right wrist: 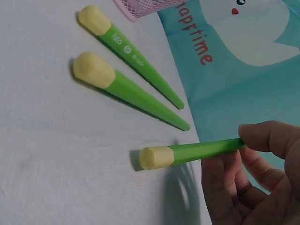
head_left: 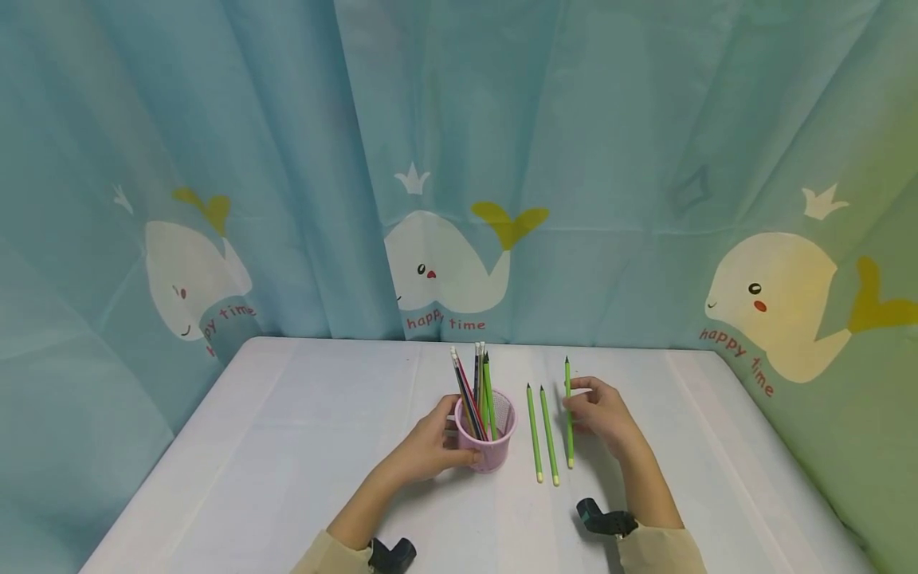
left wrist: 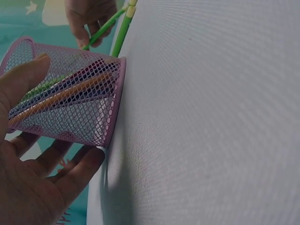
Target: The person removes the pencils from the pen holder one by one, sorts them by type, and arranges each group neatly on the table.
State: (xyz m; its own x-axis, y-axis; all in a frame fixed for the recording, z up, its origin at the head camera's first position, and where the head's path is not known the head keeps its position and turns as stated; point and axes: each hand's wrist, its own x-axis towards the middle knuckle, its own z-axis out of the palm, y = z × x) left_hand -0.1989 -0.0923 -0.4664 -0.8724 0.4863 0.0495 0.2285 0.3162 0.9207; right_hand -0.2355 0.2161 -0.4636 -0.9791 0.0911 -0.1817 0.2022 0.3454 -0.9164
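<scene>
My left hand [head_left: 425, 451] holds a pink mesh pencil cup [head_left: 493, 458] upright on the table, thumb on the near side and fingers round the left. Several pencils lean inside the cup, among them a green pencil [head_left: 490, 399] with its dark point up. To the right, my right hand [head_left: 604, 416] pinches another green pencil [right wrist: 201, 151] between thumb and fingers; its yellow end points toward me. Two more green pencils lie side by side between cup and right hand, the left one [head_left: 534, 437] and the right one [head_left: 549, 438], with their yellow ends nearest me.
A white-covered table [head_left: 287, 446] bears everything, its far edge close to a blue curtain [head_left: 617, 159] printed with whales. The curtain continues round the left and right sides. Both wrists carry a small black camera, such as the right one [head_left: 606, 520].
</scene>
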